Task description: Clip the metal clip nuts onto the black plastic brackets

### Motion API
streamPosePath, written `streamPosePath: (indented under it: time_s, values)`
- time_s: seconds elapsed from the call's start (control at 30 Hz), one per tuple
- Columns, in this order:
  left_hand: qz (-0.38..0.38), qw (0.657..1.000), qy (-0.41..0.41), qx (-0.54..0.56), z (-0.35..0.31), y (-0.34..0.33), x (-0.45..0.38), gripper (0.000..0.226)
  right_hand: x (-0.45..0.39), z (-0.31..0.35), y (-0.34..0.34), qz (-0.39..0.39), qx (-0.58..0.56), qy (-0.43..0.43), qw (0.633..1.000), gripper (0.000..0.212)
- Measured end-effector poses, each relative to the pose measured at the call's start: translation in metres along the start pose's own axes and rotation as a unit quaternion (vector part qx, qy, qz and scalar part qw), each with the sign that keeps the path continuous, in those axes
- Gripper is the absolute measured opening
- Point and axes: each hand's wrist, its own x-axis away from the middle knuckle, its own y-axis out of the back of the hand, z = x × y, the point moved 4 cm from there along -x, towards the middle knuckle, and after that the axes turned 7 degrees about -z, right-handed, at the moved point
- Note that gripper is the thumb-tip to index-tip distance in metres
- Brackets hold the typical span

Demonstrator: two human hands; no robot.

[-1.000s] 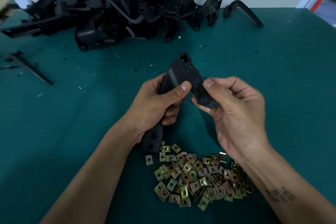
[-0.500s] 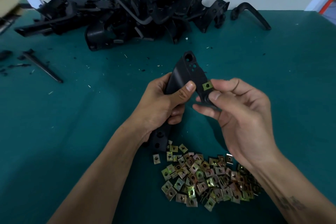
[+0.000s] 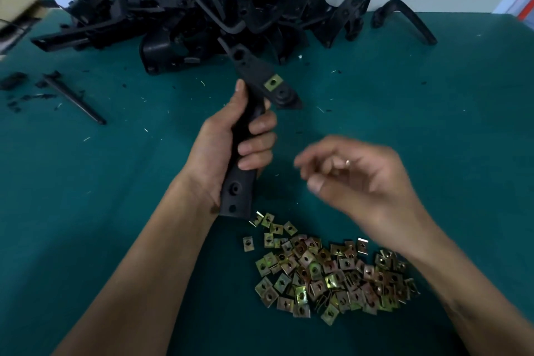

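At the far left of the frame a thin black rod [image 3: 75, 100] lies loose on the green table [image 3: 433, 113], and along the upper edge a heap of black brackets [image 3: 219, 14] waits against the wall. Just left of centre, the left hand [image 3: 231, 147] wraps its fingers and thumb around the shaft of one bracket [image 3: 251, 113], holding it upright and tilted a little, with its wider head toward the heap. A brass-coloured clip nut [image 3: 273, 83] sits on that head, beside a round boss, and looks seated flat. The bracket looks like rigid moulded plastic, light enough for one hand, and its long shaft gives the firmest hold, leaving the holed ends free for clipping. To the right of centre the right hand [image 3: 367, 179] hovers blurred above the table, fingers loosely curled; it seems to hold nothing, though the blur makes that uncertain. Below it, in the lower centre and right, lies the pile of clip nuts [image 3: 329, 272]. These are small, thin, springy folded metal, probably slick and sharp-edged, so each is best pinched by its flat faces, open side leading, and slid onto a bracket edge over a hole.
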Motion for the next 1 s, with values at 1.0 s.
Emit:
streamPosePath:
  time_s: [1.0]
  values:
    - [0.037,0.958,0.004,-0.284,0.006,0.012,0.001,0.022,-0.016,-0.024,0.023,-0.161,-0.256,-0.087,0.949,0.023]
